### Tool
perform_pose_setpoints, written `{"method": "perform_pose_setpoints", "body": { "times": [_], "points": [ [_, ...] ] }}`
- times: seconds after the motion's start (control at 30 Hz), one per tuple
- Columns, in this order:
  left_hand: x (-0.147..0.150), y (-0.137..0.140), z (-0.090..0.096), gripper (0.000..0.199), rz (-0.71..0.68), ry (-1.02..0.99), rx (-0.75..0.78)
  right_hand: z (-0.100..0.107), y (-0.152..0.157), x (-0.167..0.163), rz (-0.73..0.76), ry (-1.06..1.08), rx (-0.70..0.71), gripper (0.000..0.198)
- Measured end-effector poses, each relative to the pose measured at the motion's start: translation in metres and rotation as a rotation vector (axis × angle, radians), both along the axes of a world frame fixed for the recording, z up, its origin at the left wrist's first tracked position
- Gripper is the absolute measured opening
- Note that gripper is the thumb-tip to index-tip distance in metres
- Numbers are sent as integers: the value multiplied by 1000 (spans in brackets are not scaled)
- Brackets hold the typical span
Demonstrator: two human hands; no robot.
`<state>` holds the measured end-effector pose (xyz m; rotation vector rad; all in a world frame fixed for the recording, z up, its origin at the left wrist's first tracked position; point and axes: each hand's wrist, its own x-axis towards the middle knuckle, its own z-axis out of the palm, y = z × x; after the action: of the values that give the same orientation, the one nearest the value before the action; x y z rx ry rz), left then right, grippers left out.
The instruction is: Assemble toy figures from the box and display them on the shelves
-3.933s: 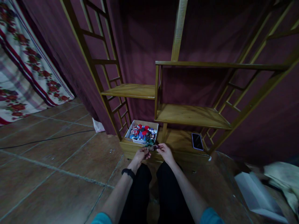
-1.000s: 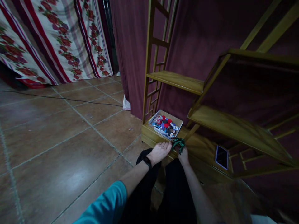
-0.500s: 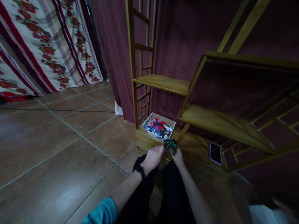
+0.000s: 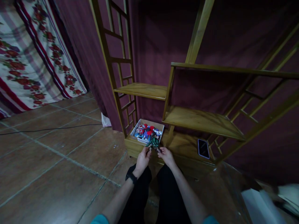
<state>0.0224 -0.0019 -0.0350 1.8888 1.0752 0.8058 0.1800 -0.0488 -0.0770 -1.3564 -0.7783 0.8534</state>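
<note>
Between my two hands is a small dark figure with green parts (image 4: 153,142), seemingly a toy figurine, though its details are blurred. My left hand (image 4: 143,160) pinches its lower left side. On its lower right side, my right hand (image 4: 167,156) grips it with thumb and fingers. Just beyond the figure stands an open white box (image 4: 161,126), filled with several small items in red, blue, purple and white. The box rests at the left end of the low wooden base of a shelf unit (image 4: 179,143).
A phone with a purple edge (image 4: 203,148) lies on the base at the right. Wooden shelves (image 4: 144,90) rise above the box. A thin black cable (image 4: 53,128) crosses the tiled floor (image 4: 46,174) at left. White paper-like things (image 4: 261,203) lie low at right.
The green-and-dark figure has turned and spread out between my hands, now held from both lower sides. My view has swung to the right.
</note>
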Motion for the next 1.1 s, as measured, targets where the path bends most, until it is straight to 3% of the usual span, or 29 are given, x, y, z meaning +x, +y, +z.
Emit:
{"method": "perform_pose_setpoints", "body": {
  "times": [0.23,0.4,0.7,0.93,1.1],
  "points": [
    [3,2,-2,27,12,-147,-163,3,1,-3,-45,90,-3,31],
    [2,-4,3,21,-11,-77,-61,0,2,-3,-43,91,8,29],
    [1,-11,16,21,86,135,53,-6,3,-2,-23,34,-19,30],
    [1,-10,16,26,67,216,72,-9,5,-1,6,-63,-77,31],
    [0,-12,13,25,37,270,115,-6,4,1,61,-161,-104,22]
  ]
}}
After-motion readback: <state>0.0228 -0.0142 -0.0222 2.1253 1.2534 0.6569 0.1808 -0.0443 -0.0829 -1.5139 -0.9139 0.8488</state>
